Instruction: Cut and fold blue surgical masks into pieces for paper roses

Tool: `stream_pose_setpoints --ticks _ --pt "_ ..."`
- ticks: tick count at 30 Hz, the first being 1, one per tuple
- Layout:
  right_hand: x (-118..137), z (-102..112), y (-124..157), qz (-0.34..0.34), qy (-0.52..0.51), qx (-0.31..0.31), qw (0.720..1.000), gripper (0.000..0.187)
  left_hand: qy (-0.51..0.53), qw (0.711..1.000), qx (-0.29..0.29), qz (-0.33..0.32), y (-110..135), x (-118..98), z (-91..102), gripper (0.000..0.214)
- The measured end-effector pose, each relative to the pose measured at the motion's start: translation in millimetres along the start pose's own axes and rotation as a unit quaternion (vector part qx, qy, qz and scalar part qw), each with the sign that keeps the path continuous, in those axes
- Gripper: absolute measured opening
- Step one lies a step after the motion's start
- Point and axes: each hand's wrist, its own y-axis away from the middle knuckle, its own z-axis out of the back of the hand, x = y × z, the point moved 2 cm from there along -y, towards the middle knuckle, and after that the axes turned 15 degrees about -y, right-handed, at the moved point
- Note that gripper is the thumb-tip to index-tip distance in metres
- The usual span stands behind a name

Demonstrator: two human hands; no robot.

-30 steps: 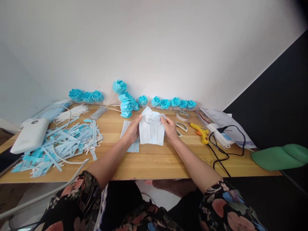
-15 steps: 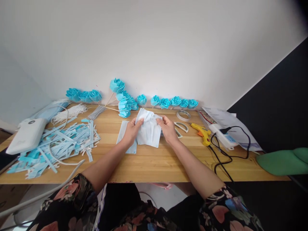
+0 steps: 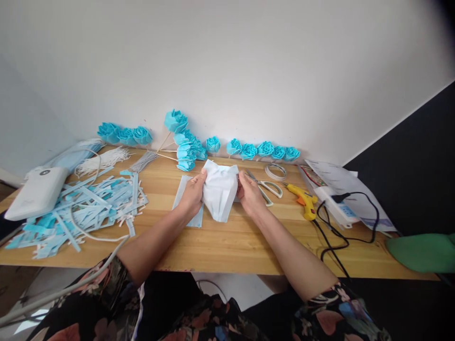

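Stretched between my two hands above the table is a pale face mask sheet (image 3: 221,192), its pleats partly spread and its lower part narrowing. My left hand (image 3: 193,193) pinches the sheet's left edge near the top. On the opposite edge, my right hand (image 3: 250,192) pinches it between thumb and fingers. Flat on the table, partly under my left hand, lies another pale blue sheet (image 3: 196,219). Scissors (image 3: 272,189) with pale handles rest just beyond my right hand, their blades partly hidden by it.
Blue fabric flowers (image 3: 186,151) line the wall. Cut blue strips (image 3: 103,201) and a white power bank (image 3: 37,192) lie at left. A wire coil (image 3: 276,172), a yellow glue gun (image 3: 304,200), a power strip (image 3: 336,208) and a green object (image 3: 419,253) are at right.
The sheet's upper part has been pulled wider and smoother, and its bottom now draws in. Both hands keep their hold on the side edges. The camera view has shifted slightly.
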Motion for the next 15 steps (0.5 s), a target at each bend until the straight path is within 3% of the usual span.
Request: stream_pose_setpoints --ticks 3,7,12,15 --pt "3.1 -0.8 3.9 -0.024 0.011 0.012 1.0 0.049 -0.032 0.999 -0.028 -0.022 4.2 1.1 -0.6 0.049" --pt "6.8 -1.0 7.4 0.003 0.07 -0.001 0.998 0.043 -0.042 0.997 -0.048 -0.038 8.6 -0.4 -4.4 0.049" --pt "8.8 6.7 2.7 0.063 0.096 -0.048 0.992 0.043 -0.018 1.0 0.018 0.017 11.0 -1.6 -9.7 0.056" --pt "9.9 9.3 1.9 0.098 0.129 -0.042 0.986 0.041 -0.046 0.998 0.038 0.005 11.9 -0.9 -9.6 0.05"
